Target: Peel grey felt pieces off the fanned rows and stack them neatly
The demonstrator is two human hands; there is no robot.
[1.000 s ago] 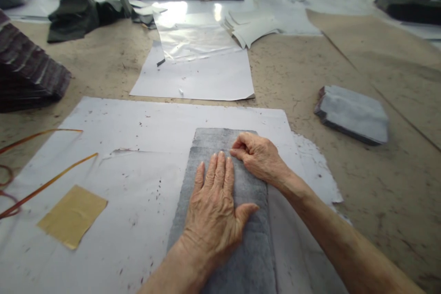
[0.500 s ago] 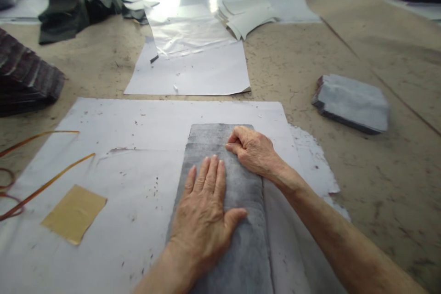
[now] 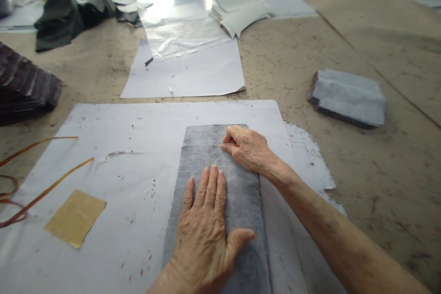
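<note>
A long grey strip of fabric-like material lies flat, running away from me over a white paper sheet. My left hand rests palm down on the strip, fingers stretched forward and thumb out to the right. Farther up, near the strip's far right edge, my right hand touches it with fingers curled into a pinch. Whatever may be between those fingertips is too small to make out.
A square of tan tape and orange-brown straps lie at left. A dark striped stack stands beyond them. A grey stack of cut pieces sits at right. Ahead are another white sheet, clear plastic film and black material.
My left hand has slid back toward me along the strip, its thumb spread wider. My right hand keeps its pinch at nearly the same spot. The view has shifted slightly.
</note>
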